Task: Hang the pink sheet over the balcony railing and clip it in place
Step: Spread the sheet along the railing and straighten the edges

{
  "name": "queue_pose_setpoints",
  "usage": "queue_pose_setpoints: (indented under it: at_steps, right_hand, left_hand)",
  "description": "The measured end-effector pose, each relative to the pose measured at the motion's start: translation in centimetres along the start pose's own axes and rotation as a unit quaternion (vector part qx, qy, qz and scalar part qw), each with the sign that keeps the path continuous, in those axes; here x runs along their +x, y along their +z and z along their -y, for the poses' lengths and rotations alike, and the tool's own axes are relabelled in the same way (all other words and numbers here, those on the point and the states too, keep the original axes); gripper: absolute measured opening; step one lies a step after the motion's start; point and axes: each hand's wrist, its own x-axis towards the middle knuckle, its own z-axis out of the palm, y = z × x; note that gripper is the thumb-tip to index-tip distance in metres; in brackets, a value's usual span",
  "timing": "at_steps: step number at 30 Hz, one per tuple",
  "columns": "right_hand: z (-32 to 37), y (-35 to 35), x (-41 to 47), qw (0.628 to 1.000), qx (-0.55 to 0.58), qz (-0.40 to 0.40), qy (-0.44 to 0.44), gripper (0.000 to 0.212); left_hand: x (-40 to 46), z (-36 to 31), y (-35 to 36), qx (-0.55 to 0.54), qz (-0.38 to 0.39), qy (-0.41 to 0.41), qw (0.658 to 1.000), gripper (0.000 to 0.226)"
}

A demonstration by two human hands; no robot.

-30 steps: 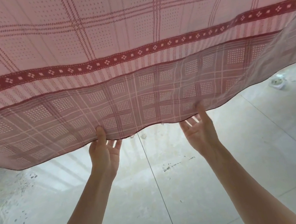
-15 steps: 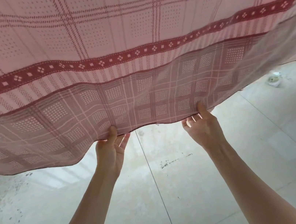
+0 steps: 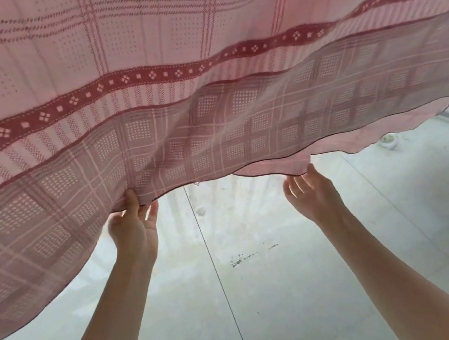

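Fabric is billowing: the pink sheet [image 3: 198, 42] is spreading overhead, its hem lifting. The left hand [image 3: 134, 229] is still pinching the hem; the right hand [image 3: 313, 194], gripping a second ago, is now opening just below it, fingers straight. No railing or clip showing.

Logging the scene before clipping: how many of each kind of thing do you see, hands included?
Sheet: 1
Hands: 2, left hand, right hand
Small white bowl on the floor: 1
Clips: 0 in view
Total: 4

Head cam only: faces fwd/down, close under hanging sheet [image 3: 141, 51].
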Motion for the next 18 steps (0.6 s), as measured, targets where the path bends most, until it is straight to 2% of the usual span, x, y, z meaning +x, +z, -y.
queue_pose_setpoints:
  at_steps: [3,9,10,13,18]
  right_hand:
    - [2.4,-0.9,1.2,0.997,-0.052,-0.057,-0.031,0.031]
    - [8.3,1.8,4.0,0.995,-0.043,0.057,-0.063,0.049]
    - [9.2,2.5,4.5,0.994,-0.036,0.075,-0.068,0.044]
    - [10.9,3.8,6.0,0.99,0.009,0.095,-0.104,0.012]
    - [10.2,1.2,7.4,0.989,0.035,0.081,-0.115,0.008]
  left_hand:
    - [0.2,0.3,0.9,-0.019,-0.029,-0.031,0.999,0.004]
    - [-0.2,1.3,1.4,-0.01,-0.035,-0.014,0.999,0.006]
    - [-0.3,1.3,1.4,-0.008,-0.036,-0.008,0.999,0.006]
    - [-0.2,1.4,1.2,0.0,-0.043,0.012,0.999,0.007]
    - [-0.5,1.4,1.3,0.024,-0.064,0.035,0.997,0.004]
